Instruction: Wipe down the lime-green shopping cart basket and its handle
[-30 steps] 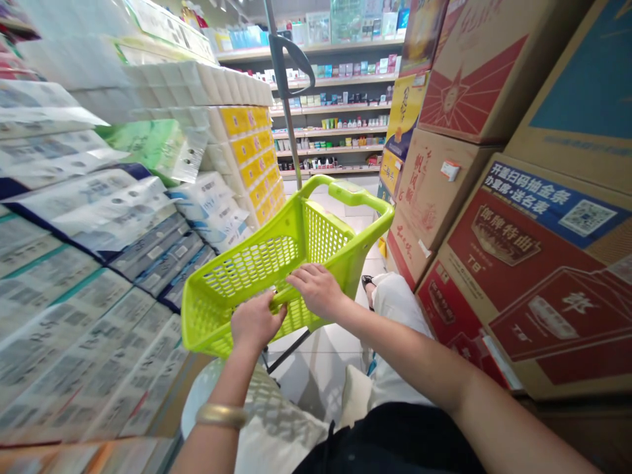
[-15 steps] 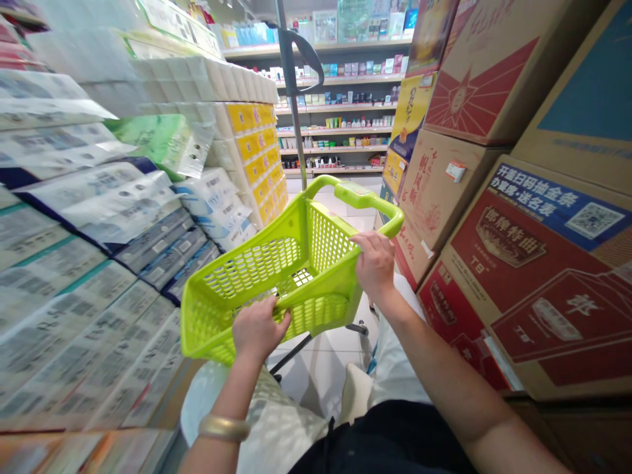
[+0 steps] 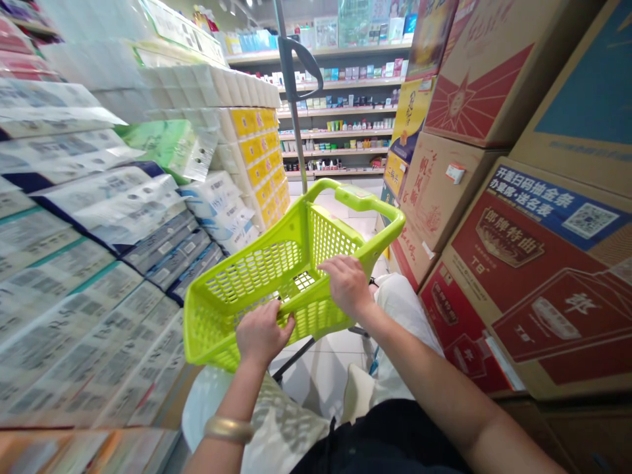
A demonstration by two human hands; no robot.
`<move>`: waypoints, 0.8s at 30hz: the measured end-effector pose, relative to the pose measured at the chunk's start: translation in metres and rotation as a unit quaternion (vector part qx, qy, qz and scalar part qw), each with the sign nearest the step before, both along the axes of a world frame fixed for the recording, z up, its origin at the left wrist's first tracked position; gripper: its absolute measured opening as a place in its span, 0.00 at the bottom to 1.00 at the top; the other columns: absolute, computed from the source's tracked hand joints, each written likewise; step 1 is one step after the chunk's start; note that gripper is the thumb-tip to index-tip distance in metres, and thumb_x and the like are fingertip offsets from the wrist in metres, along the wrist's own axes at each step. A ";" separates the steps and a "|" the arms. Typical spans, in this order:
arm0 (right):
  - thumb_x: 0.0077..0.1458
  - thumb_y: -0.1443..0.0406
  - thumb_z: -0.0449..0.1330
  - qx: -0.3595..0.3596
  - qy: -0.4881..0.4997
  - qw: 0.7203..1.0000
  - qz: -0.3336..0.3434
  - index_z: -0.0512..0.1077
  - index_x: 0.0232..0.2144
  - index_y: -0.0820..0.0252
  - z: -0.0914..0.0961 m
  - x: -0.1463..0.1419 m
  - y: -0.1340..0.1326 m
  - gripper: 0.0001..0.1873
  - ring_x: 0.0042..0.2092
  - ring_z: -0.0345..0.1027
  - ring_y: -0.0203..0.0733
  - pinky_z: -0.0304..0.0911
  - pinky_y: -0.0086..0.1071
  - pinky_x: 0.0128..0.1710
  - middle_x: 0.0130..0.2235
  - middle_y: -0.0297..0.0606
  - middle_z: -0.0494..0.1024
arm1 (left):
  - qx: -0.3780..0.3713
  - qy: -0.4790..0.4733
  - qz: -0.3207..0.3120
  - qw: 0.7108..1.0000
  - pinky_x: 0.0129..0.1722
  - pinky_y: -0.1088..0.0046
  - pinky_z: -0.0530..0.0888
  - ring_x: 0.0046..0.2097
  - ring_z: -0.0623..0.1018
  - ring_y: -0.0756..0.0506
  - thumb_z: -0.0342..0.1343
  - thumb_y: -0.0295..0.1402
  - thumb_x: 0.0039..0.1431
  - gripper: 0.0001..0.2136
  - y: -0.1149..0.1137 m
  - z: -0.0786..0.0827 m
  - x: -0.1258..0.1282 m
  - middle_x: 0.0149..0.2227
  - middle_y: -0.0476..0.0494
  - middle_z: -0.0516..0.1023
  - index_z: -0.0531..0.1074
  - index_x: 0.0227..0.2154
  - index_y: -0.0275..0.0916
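Note:
A lime-green shopping cart (image 3: 276, 253) with a perforated plastic basket stands in front of me, its handle (image 3: 368, 201) at the far right end. No goods show inside the basket. My left hand (image 3: 264, 332) is closed over the near rim around the middle of the long side, thumb on the outside. Farther right along that same rim, my right hand (image 3: 349, 286) is laid over the edge with its fingers bent inward, closed on it. The palm side of both hands is hidden.
Stacked tissue packs (image 3: 89, 263) rise close on the left. Cartons (image 3: 538, 257) are piled on the right. Ahead, shelves (image 3: 340, 112) of small goods stand behind a grey pole (image 3: 299, 141) with a hooked grip. White floor tiles (image 3: 316, 375) show under the cart.
My right hand has slid left and toward me along the rim, away from the handle end. My left hand keeps its hold, and the cart looks almost unmoved.

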State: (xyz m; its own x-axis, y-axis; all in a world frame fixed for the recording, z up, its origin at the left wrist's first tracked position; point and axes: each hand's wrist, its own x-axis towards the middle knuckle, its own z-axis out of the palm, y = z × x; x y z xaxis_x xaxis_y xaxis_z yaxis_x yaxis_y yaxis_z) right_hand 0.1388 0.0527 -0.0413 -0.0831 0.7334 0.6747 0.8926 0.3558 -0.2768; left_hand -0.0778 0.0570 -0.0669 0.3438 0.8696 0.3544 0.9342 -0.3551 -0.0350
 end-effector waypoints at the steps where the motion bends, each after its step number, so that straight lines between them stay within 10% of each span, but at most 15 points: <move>1: 0.57 0.76 0.51 0.006 0.013 0.999 -0.032 0.74 0.44 0.55 0.007 0.013 0.000 0.19 0.52 0.64 0.46 0.54 0.38 0.54 0.45 0.39 0.78 | 0.001 -0.005 0.003 1.000 0.33 0.66 0.64 0.35 0.77 0.38 0.48 0.44 0.57 0.14 -0.001 0.000 0.001 0.31 0.39 0.79 0.72 0.33 0.40; 7: 0.55 0.78 0.50 0.045 0.075 0.990 -0.112 0.76 0.41 0.56 0.008 0.012 0.004 0.20 0.49 0.64 0.47 0.54 0.39 0.53 0.42 0.40 0.78 | 0.003 -0.017 0.003 1.000 0.35 0.67 0.65 0.36 0.77 0.39 0.49 0.44 0.57 0.13 -0.002 0.000 0.009 0.31 0.40 0.78 0.72 0.34 0.40; 14: 0.58 0.70 0.57 0.007 0.020 0.999 0.029 0.75 0.40 0.53 -0.031 -0.068 0.002 0.10 0.47 0.65 0.46 0.56 0.39 0.52 0.39 0.37 0.79 | 0.006 -0.016 -0.011 1.000 0.34 0.67 0.64 0.36 0.77 0.39 0.46 0.44 0.59 0.16 -0.002 -0.001 0.008 0.30 0.39 0.78 0.73 0.34 0.39; 24: 0.54 0.76 0.48 0.095 0.094 0.986 -0.099 0.74 0.43 0.55 0.011 0.042 0.006 0.22 0.52 0.64 0.48 0.53 0.41 0.55 0.44 0.40 0.77 | 0.014 0.002 -0.002 1.000 0.34 0.66 0.64 0.35 0.77 0.39 0.48 0.43 0.58 0.13 -0.007 -0.002 0.009 0.30 0.41 0.78 0.72 0.33 0.41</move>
State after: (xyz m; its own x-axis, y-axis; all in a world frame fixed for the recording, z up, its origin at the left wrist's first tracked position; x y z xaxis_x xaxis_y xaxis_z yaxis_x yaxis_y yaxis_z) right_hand 0.1804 0.0584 -0.0307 0.1881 0.5817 0.7914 0.8889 0.2419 -0.3891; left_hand -0.0690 0.0499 -0.0694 0.3486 0.8581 0.3770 0.9327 -0.3573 -0.0492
